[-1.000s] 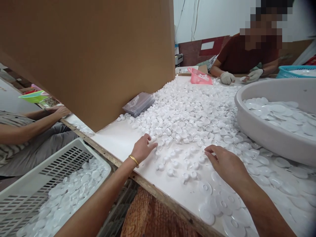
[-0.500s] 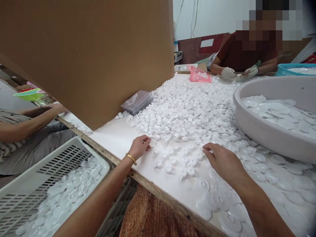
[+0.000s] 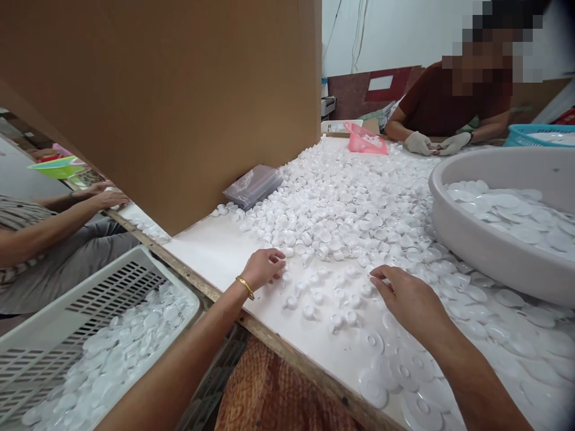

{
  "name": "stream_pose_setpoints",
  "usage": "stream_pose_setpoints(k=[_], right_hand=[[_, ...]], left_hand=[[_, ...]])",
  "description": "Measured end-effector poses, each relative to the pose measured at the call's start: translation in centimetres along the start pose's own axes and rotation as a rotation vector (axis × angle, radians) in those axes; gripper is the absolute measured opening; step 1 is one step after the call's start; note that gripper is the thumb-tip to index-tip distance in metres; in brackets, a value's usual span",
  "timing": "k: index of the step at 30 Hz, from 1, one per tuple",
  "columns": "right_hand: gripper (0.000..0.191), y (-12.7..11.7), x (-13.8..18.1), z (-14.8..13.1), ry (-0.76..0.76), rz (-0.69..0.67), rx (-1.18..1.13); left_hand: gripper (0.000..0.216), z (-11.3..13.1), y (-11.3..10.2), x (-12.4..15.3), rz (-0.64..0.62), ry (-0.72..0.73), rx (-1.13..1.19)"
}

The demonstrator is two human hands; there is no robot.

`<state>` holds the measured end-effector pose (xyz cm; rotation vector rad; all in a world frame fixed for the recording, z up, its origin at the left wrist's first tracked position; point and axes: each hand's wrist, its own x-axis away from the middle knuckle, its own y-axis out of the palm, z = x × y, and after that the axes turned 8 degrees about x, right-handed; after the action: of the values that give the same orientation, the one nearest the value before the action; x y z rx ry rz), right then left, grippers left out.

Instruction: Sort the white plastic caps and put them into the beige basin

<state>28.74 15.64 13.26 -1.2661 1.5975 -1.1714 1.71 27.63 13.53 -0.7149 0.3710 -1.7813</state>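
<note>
My left hand (image 3: 266, 267), with a gold bracelet at the wrist, hovers at the near edge of a heap of small white toy-like cups (image 3: 332, 224). Its fingers are loosely curved and apart, with nothing visible in them. My right hand (image 3: 399, 290) is over the table to the right, thumb and fingertips close together by the heap; whatever they may hold is too small to make out. Between the hands, several small cups (image 3: 309, 312) lie upside down, spaced apart. Flat white saucers (image 3: 372, 386) overlap closer to me, partly under my right forearm.
A large grey tub (image 3: 453, 221) of white discs stands at right. A tall cardboard sheet (image 3: 179, 108) rises at left, a plastic-wrapped pack (image 3: 254, 185) against it. A white crate (image 3: 191, 293) holds white pieces below the table edge. Co-workers sit opposite and at left.
My left hand has shifted slightly right and its fingers have parted from the cup near them. My right hand has barely moved. The gloved hands opposite have come closer together.
</note>
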Motion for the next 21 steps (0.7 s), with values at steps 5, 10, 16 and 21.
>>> stream_pose_setpoints(k=[5, 10, 16, 21], right_hand=[[0.021, -0.2, 0.1, -0.1, -0.004, 0.013, 0.009], [0.021, -0.2, 0.2, -0.5, -0.027, 0.005, 0.016], [0.021, -0.2, 0.2, -0.6, -0.032, 0.021, 0.015], [0.021, -0.4, 0.2, -0.7, -0.047, -0.032, -0.009]], left_hand=[[0.026, 0.4, -2.0, 2.0, 0.109, 0.131, -0.428], [0.018, 0.3, -1.5, 4.9, -0.070, 0.151, -0.755], [0.021, 2.8, -0.6, 4.9, -0.021, 0.203, -0.697], [0.025, 4.5, 2.1, 1.0, 0.058, 0.321, -0.605]])
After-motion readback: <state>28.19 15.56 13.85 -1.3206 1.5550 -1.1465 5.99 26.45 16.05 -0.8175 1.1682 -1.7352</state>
